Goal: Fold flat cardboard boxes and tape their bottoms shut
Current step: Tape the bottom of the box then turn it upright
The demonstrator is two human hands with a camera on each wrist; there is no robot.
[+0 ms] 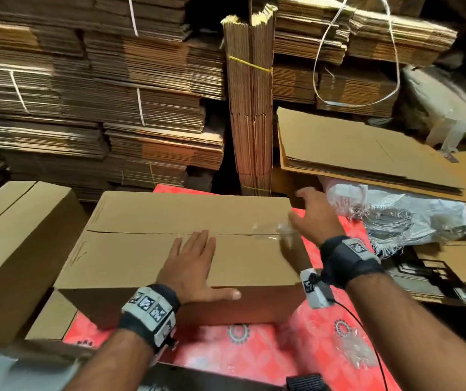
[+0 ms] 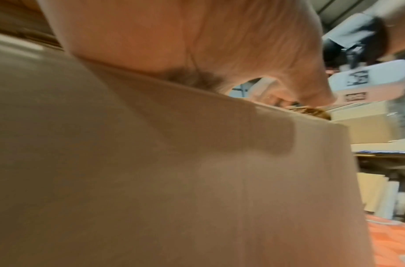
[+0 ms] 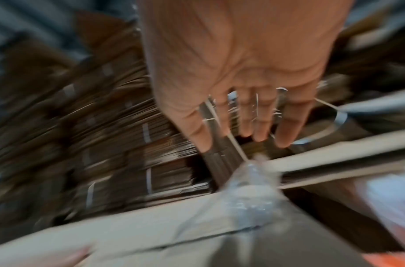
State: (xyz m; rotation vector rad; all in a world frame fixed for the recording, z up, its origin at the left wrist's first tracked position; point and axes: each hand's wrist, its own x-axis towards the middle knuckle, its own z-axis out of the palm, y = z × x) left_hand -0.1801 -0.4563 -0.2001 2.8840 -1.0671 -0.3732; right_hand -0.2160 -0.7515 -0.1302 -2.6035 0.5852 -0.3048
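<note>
A folded cardboard box (image 1: 147, 215) stands bottom-up on the red patterned table (image 1: 257, 351), its two flaps meeting along a centre seam. My left hand (image 1: 195, 263) lies flat on the near flap, fingers straight, thumb over the front edge. A crumpled strip of clear tape (image 1: 278, 230) sticks at the seam's right end and runs down the right side. My right hand (image 1: 313, 213) hovers with spread fingers just beyond the box's right edge, holding nothing. In the right wrist view the right hand (image 3: 240, 126) is blurred above the tape (image 3: 249, 191).
Another assembled box (image 1: 14, 249) stands at the left. Bundled flat cartons (image 1: 99, 108) fill the back; one upright bundle (image 1: 250, 108) rises behind the box. Flat sheets (image 1: 367, 153) and a crumpled plastic sack (image 1: 395, 213) lie at the right.
</note>
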